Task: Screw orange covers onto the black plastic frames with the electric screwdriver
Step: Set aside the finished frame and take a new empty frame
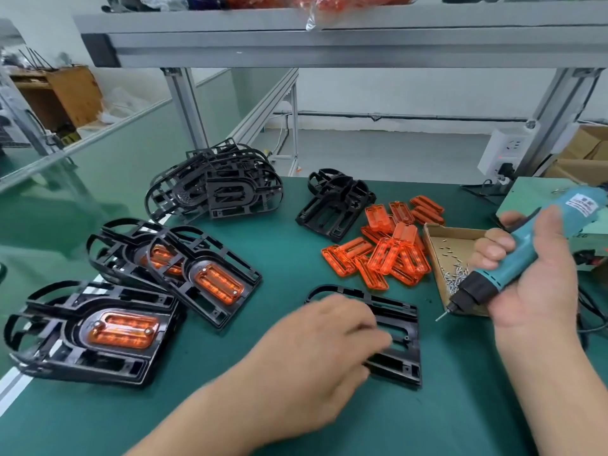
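A bare black frame lies flat on the green mat in front of me. My left hand rests on its left part, fingers curled onto it and blurred. My right hand grips the teal electric screwdriver, bit pointing down-left just right of the frame. A heap of loose orange covers lies beyond the frame. To the left, frames with orange covers fitted are stacked.
A cardboard tray of small screws sits under the screwdriver. Piles of empty black frames lie at the back. An aluminium shelf frame spans overhead. A power unit and socket stand at the right.
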`<state>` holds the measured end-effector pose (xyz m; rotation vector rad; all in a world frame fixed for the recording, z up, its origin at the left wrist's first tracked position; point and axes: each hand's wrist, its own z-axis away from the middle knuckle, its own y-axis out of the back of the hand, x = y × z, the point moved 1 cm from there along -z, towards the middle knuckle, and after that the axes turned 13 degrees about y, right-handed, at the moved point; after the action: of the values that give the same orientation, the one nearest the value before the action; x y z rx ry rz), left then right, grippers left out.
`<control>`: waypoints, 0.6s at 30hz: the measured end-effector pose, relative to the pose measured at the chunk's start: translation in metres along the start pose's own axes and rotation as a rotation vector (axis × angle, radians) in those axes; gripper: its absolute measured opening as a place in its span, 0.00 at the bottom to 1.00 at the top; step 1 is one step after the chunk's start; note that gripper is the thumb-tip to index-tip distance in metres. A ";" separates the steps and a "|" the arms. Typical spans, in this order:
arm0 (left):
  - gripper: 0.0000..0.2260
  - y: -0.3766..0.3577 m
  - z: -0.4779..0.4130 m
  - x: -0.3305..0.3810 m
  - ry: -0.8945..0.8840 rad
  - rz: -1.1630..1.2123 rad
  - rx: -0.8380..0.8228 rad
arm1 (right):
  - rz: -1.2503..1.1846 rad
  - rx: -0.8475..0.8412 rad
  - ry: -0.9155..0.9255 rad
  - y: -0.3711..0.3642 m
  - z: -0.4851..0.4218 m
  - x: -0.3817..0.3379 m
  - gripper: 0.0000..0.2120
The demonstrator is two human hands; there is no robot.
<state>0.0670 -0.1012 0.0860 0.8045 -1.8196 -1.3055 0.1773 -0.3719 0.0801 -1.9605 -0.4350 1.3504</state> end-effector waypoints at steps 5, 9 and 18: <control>0.50 0.049 0.005 -0.085 0.330 -0.352 -0.261 | -0.013 0.026 -0.001 -0.001 0.000 0.001 0.19; 0.57 0.079 0.002 -0.130 0.507 -0.543 -0.480 | 0.006 0.014 -0.003 -0.002 0.001 0.004 0.18; 0.53 0.072 -0.001 -0.145 0.520 -0.597 -0.592 | 0.020 -0.005 0.010 -0.001 0.001 0.008 0.18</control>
<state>0.1397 0.0386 0.1247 1.2399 -0.7364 -1.6788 0.1799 -0.3661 0.0758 -1.9795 -0.4156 1.3528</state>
